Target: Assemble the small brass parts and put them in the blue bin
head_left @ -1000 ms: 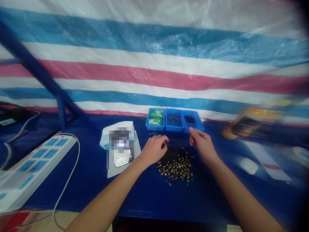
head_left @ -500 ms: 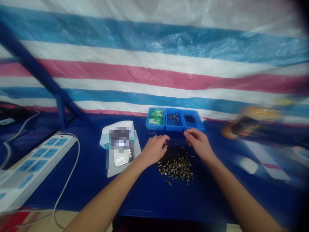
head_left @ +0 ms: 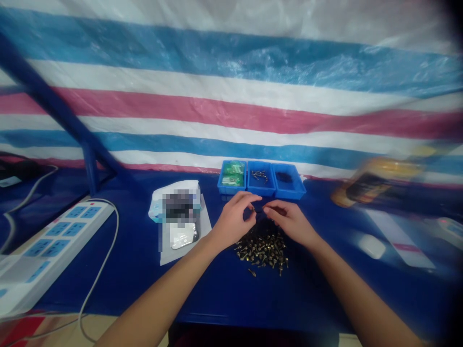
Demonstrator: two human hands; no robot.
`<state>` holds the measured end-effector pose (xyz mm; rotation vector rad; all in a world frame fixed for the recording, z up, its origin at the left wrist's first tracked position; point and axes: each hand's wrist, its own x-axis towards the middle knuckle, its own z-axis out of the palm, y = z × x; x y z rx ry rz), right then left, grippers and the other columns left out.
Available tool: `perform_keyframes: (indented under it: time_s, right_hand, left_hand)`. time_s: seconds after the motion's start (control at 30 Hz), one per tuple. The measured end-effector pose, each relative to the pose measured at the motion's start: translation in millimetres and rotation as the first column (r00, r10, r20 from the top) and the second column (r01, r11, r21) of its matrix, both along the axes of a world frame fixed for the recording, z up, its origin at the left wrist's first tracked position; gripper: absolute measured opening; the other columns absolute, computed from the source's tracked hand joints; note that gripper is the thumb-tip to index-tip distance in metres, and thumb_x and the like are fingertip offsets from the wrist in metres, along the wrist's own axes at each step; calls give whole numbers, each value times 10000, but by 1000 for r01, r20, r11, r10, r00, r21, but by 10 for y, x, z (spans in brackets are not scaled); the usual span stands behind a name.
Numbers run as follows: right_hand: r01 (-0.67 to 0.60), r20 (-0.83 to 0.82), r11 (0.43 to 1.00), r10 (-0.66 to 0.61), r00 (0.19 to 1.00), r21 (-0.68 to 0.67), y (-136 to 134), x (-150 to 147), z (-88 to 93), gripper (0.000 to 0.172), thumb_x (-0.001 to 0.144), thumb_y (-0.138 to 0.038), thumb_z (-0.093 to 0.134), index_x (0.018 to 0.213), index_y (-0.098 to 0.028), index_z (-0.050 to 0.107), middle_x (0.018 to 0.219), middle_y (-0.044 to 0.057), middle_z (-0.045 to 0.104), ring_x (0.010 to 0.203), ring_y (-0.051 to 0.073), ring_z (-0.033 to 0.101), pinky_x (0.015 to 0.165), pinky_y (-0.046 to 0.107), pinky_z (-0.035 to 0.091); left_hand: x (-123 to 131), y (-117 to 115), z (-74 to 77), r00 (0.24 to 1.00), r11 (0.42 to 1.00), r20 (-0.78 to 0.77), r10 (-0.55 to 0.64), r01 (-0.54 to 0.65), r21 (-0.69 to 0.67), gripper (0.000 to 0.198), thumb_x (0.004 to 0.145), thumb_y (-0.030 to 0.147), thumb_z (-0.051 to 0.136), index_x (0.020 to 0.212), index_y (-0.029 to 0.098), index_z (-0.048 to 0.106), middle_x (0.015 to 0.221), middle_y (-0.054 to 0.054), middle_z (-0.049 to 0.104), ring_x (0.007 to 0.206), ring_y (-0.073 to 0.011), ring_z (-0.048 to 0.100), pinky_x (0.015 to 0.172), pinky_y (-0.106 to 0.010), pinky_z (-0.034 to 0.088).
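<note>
Both hands meet above a pile of small brass-coloured metal fittings (head_left: 262,250) on the blue table. My left hand (head_left: 235,219) is closed, its index finger stretched toward the right; a tiny piece seems to sit between its fingers, too small to name. My right hand (head_left: 292,222) is pinched just beside it, thumb and fingertips pressed together, and what they hold is too small to make out. Behind the hands stand three joined blue bins: a left bin (head_left: 220,185) with green-and-white packets, a middle bin (head_left: 261,192) with several metal fittings, and a right bin (head_left: 294,193) with small dark pieces.
Left of the hands, a phone (head_left: 183,238) lies on white paper (head_left: 204,226) beside a partly blurred packet (head_left: 157,200). A white power strip (head_left: 54,250) with a cable lies further left. To the right are a bottle with yellow-brown contents (head_left: 376,180) and a white rounded object (head_left: 372,246).
My right hand has moved left, bringing its fingertips close to those of my left hand. My left hand has shifted slightly up and right. The fittings and bins stay put.
</note>
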<state>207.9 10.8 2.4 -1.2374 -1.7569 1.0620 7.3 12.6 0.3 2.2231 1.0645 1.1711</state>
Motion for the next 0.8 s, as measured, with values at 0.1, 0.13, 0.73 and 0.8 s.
perform_keyframes:
  time_s: [0.1, 0.13, 0.73, 0.8]
  right_hand:
    - [-66, 85, 997, 63, 994, 30, -49, -44, 15, 311, 881, -479, 594, 884, -183, 694, 745, 6, 634, 632, 136, 506, 576, 253, 373]
    - [-71, 109, 997, 66, 992, 42, -63, -58, 19, 318, 879, -484, 599, 860, -180, 691, 727, 3, 625, 620, 132, 493, 568, 252, 359]
    - [-75, 35, 996, 73, 997, 52, -65, -55, 44, 206, 921, -349, 544, 884, -201, 682, 762, -5, 621, 706, 149, 546, 654, 266, 409]
    - [-58, -17, 998, 58, 998, 38, -68, -54, 46, 179, 902, -351, 579, 907, -202, 678, 799, 3, 642, 723, 152, 561, 671, 271, 428]
  left_hand:
    - [27, -36, -6, 998, 997, 29, -62, 60, 56, 450, 840, 52, 540, 1239, 261, 553, 1272, -60, 507, 885, -114, 618, 776, -270, 551]
    - [33, -47, -10, 997, 995, 21, -75, 73, 64, 471, 834, 42, 542, 1248, 266, 549, 1293, -59, 496, 908, -120, 618, 791, -275, 555]
    - [35, -31, -50, 999, 990, 40, -33, 27, 140, 137, 882, 121, 556, 937, 199, 653, 960, -30, 683, 896, -137, 652, 838, -278, 534]
    - [29, -27, -48, 998, 989, 53, -36, 28, 146, 116, 880, 130, 563, 915, 196, 652, 955, -33, 687, 891, -139, 655, 836, -277, 535]
